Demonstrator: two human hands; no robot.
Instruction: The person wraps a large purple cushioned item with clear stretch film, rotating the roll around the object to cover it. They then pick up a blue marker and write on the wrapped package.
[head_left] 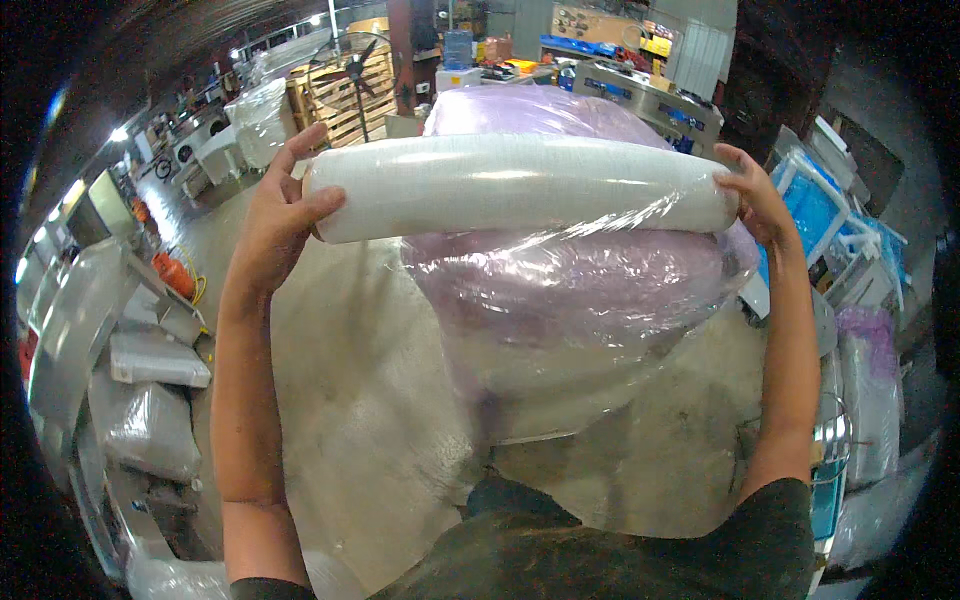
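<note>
A wide roll of clear stretch film (520, 185) lies crosswise in front of me, held up at both ends. My left hand (285, 205) grips its left end, with the thumb over the front and the fingers around the end. At the right end my right hand (755, 190) has its fingers curled over the edge; part of that hand is hidden behind the roll. A sheet of film runs from the roll onto a bulky load (570, 290) wrapped in pinkish and clear plastic, which stands just beyond the roll.
Wooden pallets (345, 95) and a black fan (355, 70) stand at the back left. An orange gas cylinder (175, 273) is on the left, near plastic-wrapped items (150, 430). Blue-and-white frames (810, 205) lean on the right. A cluttered workbench (640, 95) is behind the load.
</note>
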